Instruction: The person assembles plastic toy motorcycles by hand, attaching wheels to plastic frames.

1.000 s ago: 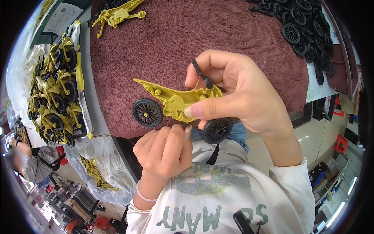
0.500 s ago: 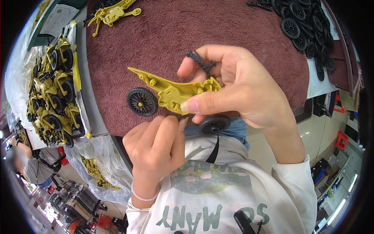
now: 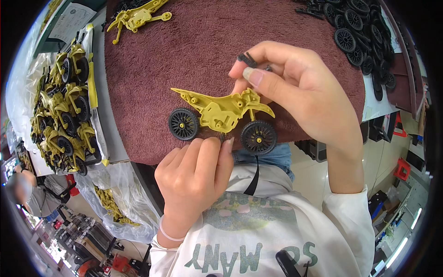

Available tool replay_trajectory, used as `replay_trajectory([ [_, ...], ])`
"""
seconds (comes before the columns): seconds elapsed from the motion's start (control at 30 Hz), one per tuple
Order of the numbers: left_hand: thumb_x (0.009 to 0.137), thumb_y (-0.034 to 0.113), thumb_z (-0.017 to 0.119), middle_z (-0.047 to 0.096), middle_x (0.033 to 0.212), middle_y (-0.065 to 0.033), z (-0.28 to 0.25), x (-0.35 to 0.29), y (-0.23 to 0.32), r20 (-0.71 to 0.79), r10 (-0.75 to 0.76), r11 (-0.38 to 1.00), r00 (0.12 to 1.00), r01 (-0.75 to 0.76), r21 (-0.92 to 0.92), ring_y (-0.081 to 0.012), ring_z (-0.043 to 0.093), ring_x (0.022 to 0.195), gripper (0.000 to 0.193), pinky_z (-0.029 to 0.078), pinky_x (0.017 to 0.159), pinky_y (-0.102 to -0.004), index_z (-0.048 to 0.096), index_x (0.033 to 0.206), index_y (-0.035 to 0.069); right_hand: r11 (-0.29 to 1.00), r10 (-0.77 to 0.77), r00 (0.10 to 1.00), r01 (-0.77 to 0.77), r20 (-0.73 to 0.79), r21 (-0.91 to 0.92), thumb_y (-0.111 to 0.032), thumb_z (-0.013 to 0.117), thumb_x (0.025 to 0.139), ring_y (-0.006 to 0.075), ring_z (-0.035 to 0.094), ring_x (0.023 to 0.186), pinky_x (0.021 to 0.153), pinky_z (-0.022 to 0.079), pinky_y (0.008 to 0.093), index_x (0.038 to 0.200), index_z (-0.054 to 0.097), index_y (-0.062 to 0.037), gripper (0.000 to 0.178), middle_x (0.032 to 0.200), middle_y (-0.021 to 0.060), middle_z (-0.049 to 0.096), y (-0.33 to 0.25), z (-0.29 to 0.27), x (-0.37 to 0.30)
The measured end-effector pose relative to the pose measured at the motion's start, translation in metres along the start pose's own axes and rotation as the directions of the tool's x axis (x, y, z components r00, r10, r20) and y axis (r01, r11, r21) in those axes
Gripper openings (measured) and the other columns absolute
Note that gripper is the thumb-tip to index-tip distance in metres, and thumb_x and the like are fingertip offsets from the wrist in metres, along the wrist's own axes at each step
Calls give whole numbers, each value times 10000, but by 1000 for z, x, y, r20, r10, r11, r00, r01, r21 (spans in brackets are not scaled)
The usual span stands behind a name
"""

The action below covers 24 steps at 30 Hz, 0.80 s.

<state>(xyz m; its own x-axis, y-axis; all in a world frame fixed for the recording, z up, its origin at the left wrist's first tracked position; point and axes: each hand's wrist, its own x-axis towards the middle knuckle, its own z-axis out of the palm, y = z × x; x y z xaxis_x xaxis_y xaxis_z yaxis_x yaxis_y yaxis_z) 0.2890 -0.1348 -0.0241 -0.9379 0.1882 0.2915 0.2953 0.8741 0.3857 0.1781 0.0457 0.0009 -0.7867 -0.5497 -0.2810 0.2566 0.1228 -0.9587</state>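
A yellow plastic toy motorcycle body (image 3: pixel 217 116) stands upright above the towel's near edge, its open inner side toward me. One black spoked wheel (image 3: pixel 183 123) is on its left end, and another wheel (image 3: pixel 259 137) sits under the fork at the right. My left hand (image 3: pixel 191 177) pinches the bike from below, its fingers closed at the bottom of the body; the exact spot gripped is partly hidden. Above the bike's front, my right hand (image 3: pixel 300 87) holds a small black handlebar-like part (image 3: pixel 248 59) between thumb and fingers, some of it covered by them.
A reddish-brown towel (image 3: pixel 194 55) covers the table. Another yellow body half (image 3: pixel 138 17) lies at its far left. Black wheels (image 3: pixel 345 40) are heaped at the far right. Several yellow toy motorcycles (image 3: pixel 60 108) are piled at the left. A person (image 3: pixel 39 196) is at the lower left.
My right hand has let go of the toy's front and moved up and right with the black part, now in a pinch. The toy has shifted right, and its front wheel has turned face-on.
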Motion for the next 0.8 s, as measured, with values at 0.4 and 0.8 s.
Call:
replay_trajectory([
  [0.4, 732, 74, 767, 668, 1012, -126, -29, -1, -28, -143, -1, 993, 990, -16, -117, -301, 641, 944, 311, 516, 811, -388, 691, 1025, 6, 875, -332, 929, 240, -162, -420, -347, 405, 1051, 95, 534, 915, 868, 404, 258, 1114, 654, 7, 437, 1028, 27, 652, 3, -20, -12],
  [0.8, 752, 88, 728, 651, 1180, -98, -13, 27, -32, 33, 77, 989, 997, -72, -127, -317, 595, 1157, 424, 463, 969, -413, 680, 1171, 51, 886, -176, 984, 145, -31, -441, 39, 618, 822, 137, 595, 923, 871, 455, 280, 999, 704, 46, 197, 955, 67, 653, -13, -38, -8],
])
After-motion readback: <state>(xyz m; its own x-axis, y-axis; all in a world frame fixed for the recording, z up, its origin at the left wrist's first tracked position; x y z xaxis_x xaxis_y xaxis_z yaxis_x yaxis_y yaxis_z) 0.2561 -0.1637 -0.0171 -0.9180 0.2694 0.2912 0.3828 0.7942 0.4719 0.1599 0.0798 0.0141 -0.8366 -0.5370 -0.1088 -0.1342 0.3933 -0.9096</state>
